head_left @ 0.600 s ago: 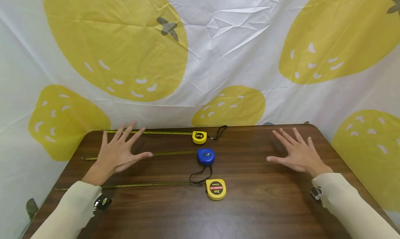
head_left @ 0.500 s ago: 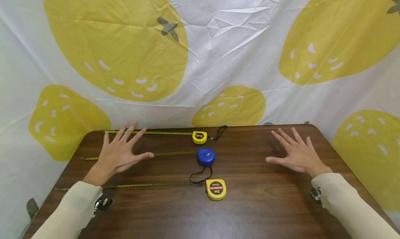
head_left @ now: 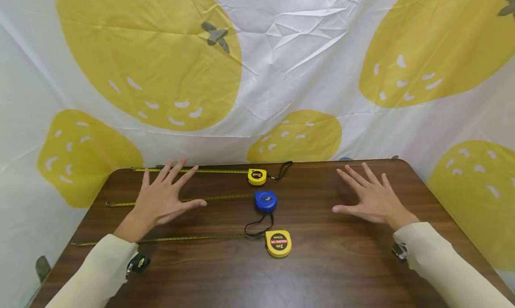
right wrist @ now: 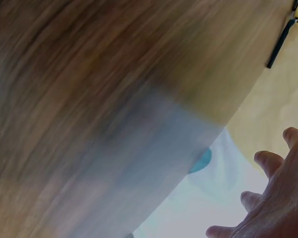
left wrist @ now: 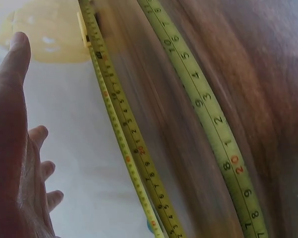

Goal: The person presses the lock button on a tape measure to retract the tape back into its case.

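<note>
Three tape measures lie in a column on the wooden table, each with its blade drawn out to the left. Farthest back is a yellow tape measure, then a blue tape measure, and nearest a yellow 2m tape measure. My left hand hovers with spread fingers over the back two blades and holds nothing. Close up in the left wrist view run the marked blades, beside the thumb. My right hand, fingers spread too, is above the table's right half, apart from every tape measure.
The brown table has rounded back corners. A white cloth printed with yellow fruit hangs behind it and at both sides. Black wrist straps trail from tape measures. Each sleeve cuff carries a small wrist camera.
Both hands have drifted inward toward the middle, the left one to the right and the right one to the left. The tape measures have stayed put.
</note>
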The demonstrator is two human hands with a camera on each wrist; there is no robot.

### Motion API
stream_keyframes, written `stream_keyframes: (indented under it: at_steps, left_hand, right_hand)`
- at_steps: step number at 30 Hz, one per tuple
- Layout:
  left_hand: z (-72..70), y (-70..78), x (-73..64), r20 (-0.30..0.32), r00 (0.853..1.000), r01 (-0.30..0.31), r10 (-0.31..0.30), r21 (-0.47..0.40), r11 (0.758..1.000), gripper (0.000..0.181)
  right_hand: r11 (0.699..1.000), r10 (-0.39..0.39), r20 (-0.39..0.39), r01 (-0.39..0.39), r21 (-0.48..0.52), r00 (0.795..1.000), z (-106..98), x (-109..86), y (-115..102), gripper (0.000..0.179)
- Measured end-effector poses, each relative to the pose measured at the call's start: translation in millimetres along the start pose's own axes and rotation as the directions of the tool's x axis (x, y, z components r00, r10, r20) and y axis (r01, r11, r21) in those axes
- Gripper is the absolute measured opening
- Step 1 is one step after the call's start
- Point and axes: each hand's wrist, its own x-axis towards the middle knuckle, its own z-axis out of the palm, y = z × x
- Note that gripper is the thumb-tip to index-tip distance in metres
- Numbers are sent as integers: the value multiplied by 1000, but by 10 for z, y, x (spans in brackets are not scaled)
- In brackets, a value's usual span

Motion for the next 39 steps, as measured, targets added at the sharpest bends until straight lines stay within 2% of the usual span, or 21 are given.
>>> stream_keyframes:
  at_steps: [7,16,28,36,39]
  left_hand:
    - [7,122,-25,-16,999,-37,37,5,999,105]
    - [41,299,-70,-60,994,-88,88,5,996,103]
    - [133,545,-151,-128,974,-185,187,25,982,107]
    - [136,643,-186,-133,971,-198,199,24,980,111]
    - [136,659,-203,-150,966,-210,212,31,977,113]
  right_hand:
    - [1000,-26,2,26,-1,1000,21,4,-127,113]
    - [995,-96,-22,96,-30,995,58,16,-338,115]
    - [982,-184,-52,182,-44,982,89,-23,-605,117]
    - [969,-245,-77,241,-55,966,132,-60,-707,119]
    - [968,-253,-74,252,-24,965,144,-73,-748,119]
